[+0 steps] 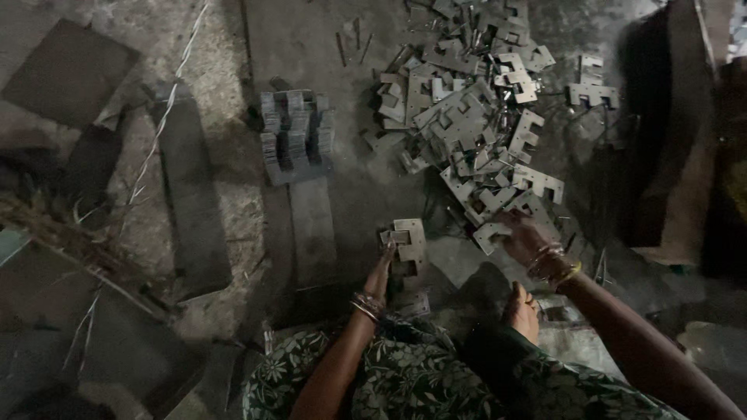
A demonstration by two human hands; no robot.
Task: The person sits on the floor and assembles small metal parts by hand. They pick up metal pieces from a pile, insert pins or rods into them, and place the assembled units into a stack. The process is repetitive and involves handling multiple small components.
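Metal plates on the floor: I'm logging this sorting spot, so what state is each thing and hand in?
Loose plates: scattered heap.
Stacked plates: neat bundle, on edge.
Small stack: flat, left hand touching it.
Right hand: reaching onto the heap's near edge.

A small stack of E-shaped metal plates is steadied by the left hand, while the loose pile at one o'clock is touched by the right hand.

floor – rough grey concrete, dusty | light – dim | dark flat slab lying at floor's upper left
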